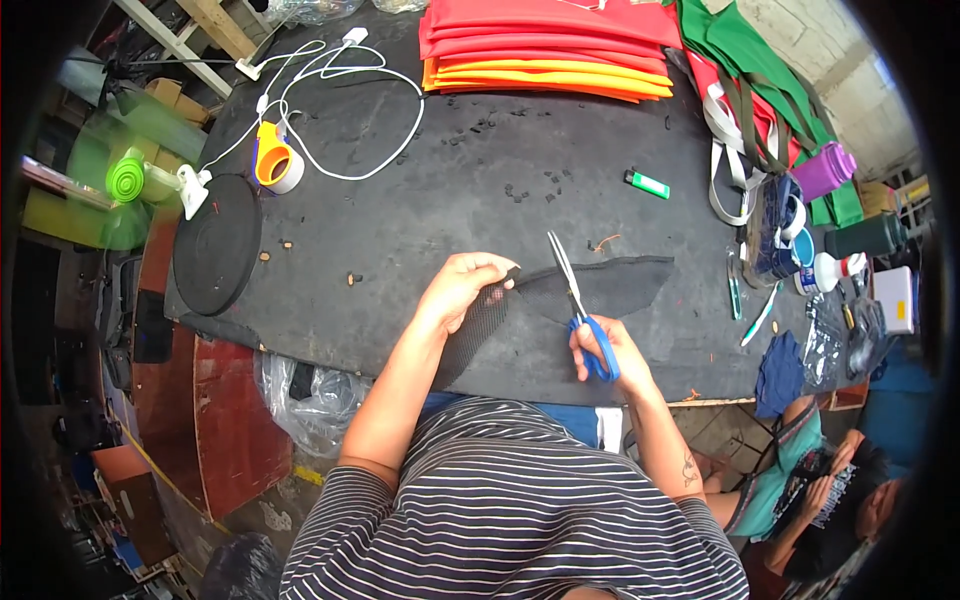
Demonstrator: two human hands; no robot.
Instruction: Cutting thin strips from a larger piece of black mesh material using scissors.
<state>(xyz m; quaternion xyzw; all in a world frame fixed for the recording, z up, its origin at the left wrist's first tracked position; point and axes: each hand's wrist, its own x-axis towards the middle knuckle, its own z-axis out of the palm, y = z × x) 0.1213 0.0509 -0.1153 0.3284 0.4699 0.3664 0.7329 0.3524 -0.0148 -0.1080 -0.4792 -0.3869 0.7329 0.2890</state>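
Observation:
My left hand [463, 290] pinches the edge of a piece of black mesh fabric [610, 285], part of which hangs down below that hand. The rest of the mesh stretches to the right across the dark table. In my right hand [612, 352] is a pair of scissors [570, 275] with blue handles, its blades pointing up and away, close together and over the mesh. The left fingertips are a short way left of the blades. Small black scraps [535, 188] lie scattered farther back.
Folded red and orange fabric [548, 50] is stacked at the back. A green lighter [648, 184] lies right of centre. White cable [345, 172], a tape roll [277, 165] and a small green fan [128, 178] are at left. A purple-lidded container [825, 172] stands right. Another person [810, 490] sits lower right.

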